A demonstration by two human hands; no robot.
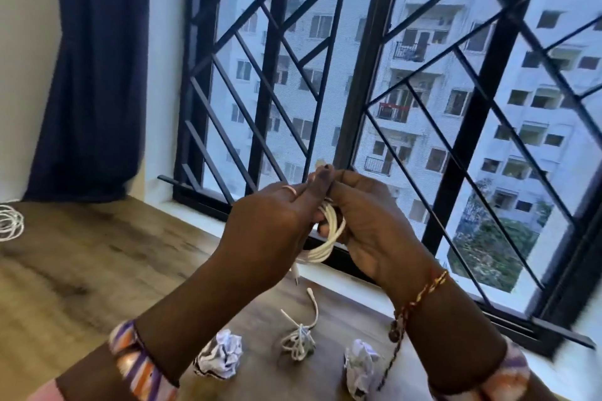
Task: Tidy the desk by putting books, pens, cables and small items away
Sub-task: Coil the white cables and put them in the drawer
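1. Both hands are raised above the wooden desk (pixel 97 254), in front of the barred window (pixel 358 75), working one white cable coil (pixel 329 234) between them.
2. The left hand (pixel 270 221) has its fingers curled around the coil's left side, thumb and fingertips pinching near the top.
3. The right hand (pixel 368 218) grips the coil's right side, fingers wrapped through the loops; a plug end dangles just below the bundle.
4. Judged from this, the cable is nearly wound but not yet put away.
5. Left to do: a loose tangled white cable (pixel 301 332) lies near the desk's front edge, between two crumpled paper balls, one to its left (pixel 220 358) and one to its right (pixel 361 368).
6. Another white coiled cable (pixel 9 221) sits at the desk's far left edge, near the dark curtain (pixel 94 75).
7. No books or pens are in view, so most of the tidying seems still ahead.
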